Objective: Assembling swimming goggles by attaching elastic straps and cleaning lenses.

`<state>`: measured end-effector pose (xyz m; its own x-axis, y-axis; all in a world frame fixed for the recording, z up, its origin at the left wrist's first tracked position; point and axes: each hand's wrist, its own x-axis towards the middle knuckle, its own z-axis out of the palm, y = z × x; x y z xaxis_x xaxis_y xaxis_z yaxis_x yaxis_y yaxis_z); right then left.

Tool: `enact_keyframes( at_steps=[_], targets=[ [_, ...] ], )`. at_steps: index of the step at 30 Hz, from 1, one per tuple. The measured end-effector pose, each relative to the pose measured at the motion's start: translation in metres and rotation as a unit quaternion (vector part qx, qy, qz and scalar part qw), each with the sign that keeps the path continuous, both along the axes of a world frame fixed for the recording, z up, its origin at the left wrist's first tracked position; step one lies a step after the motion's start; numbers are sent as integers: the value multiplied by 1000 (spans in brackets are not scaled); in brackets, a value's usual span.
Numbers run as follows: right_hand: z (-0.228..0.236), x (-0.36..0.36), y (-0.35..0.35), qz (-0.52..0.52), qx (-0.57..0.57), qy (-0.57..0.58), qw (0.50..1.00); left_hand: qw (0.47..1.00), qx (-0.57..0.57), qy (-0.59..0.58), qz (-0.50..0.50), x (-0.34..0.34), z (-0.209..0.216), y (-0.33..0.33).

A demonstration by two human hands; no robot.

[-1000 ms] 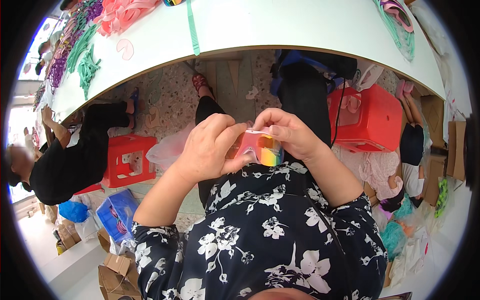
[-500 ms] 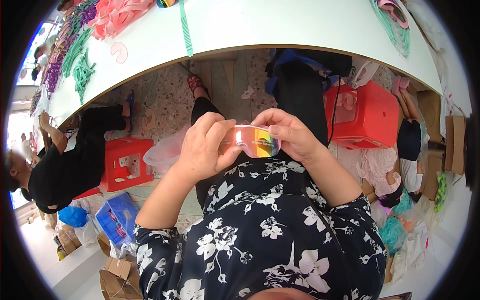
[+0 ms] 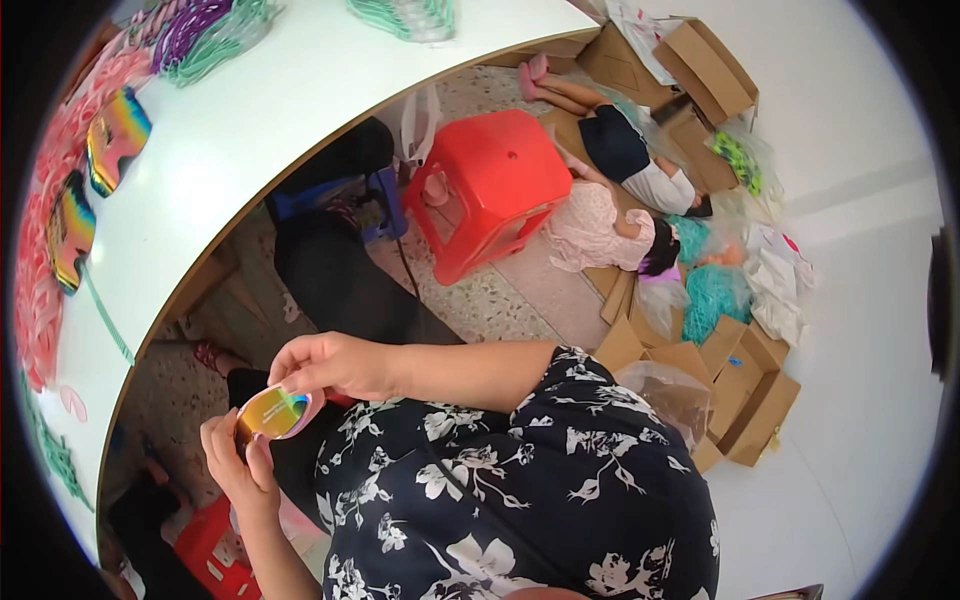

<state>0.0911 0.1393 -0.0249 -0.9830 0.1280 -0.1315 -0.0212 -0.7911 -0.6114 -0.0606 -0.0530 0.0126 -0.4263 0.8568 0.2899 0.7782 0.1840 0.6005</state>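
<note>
A pair of goggles (image 3: 272, 414) with a mirrored gold-to-green lens and a pinkish rim is held over my lap. My left hand (image 3: 238, 462) is closed on the lower left end, thumb and fingers on the rim. My right hand (image 3: 335, 366) pinches the upper right end between thumb and fingers. Beyond them, on the white table (image 3: 215, 165), lie two rainbow-mirrored lens pieces (image 3: 119, 140) beside a heap of pink straps (image 3: 40, 330). A thin green strap (image 3: 108, 318) reaches the table's edge.
A red plastic stool (image 3: 505, 175) stands under the table's right side. Two people (image 3: 625, 150) lie on cardboard near open boxes (image 3: 745, 390) and bags of teal straps (image 3: 717, 300). More green straps (image 3: 405, 15) lie on the table. Another red stool (image 3: 215, 550) is at lower left.
My view has swung to the right, bringing the boxes and wall into sight. Both hands keep hold of the goggles, which now appear lower left and tilted.
</note>
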Motion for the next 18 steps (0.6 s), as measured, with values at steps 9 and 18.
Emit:
enact_keyframes(
  at_steps=[9,18],
  targets=[
    [7,5,1,-38,52,-40,997,999,-11,14,33,8,1,7],
    [2,2,-3,-67,28,-116,991,994,28,105,17,11,5,5]
  ],
)
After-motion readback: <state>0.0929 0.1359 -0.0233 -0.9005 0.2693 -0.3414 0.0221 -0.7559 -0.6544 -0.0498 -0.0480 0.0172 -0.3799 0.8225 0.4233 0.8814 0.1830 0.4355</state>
